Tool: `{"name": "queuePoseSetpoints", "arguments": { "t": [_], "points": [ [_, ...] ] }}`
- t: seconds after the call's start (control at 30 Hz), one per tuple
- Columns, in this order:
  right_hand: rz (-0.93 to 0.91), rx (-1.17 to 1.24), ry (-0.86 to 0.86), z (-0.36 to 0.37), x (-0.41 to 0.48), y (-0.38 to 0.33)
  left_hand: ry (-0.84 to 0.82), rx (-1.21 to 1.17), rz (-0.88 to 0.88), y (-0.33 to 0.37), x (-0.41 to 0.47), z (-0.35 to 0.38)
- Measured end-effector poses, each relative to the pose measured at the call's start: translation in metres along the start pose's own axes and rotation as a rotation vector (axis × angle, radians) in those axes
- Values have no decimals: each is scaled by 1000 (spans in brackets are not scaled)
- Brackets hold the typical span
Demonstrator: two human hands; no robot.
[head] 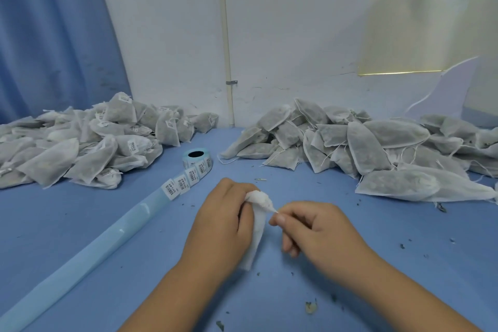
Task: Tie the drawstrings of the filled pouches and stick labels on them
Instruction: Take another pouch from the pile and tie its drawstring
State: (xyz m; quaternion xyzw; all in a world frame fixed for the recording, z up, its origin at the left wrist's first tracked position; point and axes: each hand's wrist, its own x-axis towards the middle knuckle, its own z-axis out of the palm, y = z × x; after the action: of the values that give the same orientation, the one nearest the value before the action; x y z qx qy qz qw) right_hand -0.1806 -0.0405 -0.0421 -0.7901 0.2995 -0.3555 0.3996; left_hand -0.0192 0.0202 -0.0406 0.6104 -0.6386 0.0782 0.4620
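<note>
Your left hand (223, 224) grips the white mesh filled pouch (257, 234) over the blue desk (404, 237). The pouch's long axis runs away from you. Its gathered neck tips right, where your right hand's (320, 234) fingers (280, 219) pinch the thin white drawstring (274, 210).

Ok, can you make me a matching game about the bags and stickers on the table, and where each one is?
Things:
1. label roll
2. pile of labelled pouches
3. pile of unlabelled pouches
4. single pouch

Places:
A. held in the left hand, right hand pinching its tip
B. heaped at the left
C. heaped at the right
D. standing between the piles

Pairs: 1-D, 2-B, 3-C, 4-A
</note>
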Motion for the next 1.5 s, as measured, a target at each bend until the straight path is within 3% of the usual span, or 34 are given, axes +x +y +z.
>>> {"name": "queuePoseSetpoints", "arguments": {
  "t": [0.13,0.23,0.3,0.37,0.47,0.57,0.83,1.07,1.37,1.5],
  "points": [
    [83,100,-11,-14,1,-5,-68,205,4,-5,-1,-2],
    [103,204,-85,-20,2,-8,-129,215,149,-1,-2,4],
    [114,335,-108,-22,3,-10,-213,37,179,4,-6,9],
    [118,420,-113,-24,3,-13,-334,-239,8,12,-10,11],
    [109,357,-83,-28,5,-9,-411,-573,-256,18,-13,14],
    [99,238,-19,-31,6,-4,-400,-745,-385,19,-9,13],
    [18,102,1,-22,3,-3,-549,-502,-359,17,-2,-3],
    [-42,63,39,-17,0,-6,-654,-829,-504,17,-3,-15],
    [-217,-134,221,-10,-2,-6,-629,-945,-563,10,0,-15],
    [-244,-151,243,-7,-3,-6,-655,-1117,-544,8,0,-16]
  ]
}}
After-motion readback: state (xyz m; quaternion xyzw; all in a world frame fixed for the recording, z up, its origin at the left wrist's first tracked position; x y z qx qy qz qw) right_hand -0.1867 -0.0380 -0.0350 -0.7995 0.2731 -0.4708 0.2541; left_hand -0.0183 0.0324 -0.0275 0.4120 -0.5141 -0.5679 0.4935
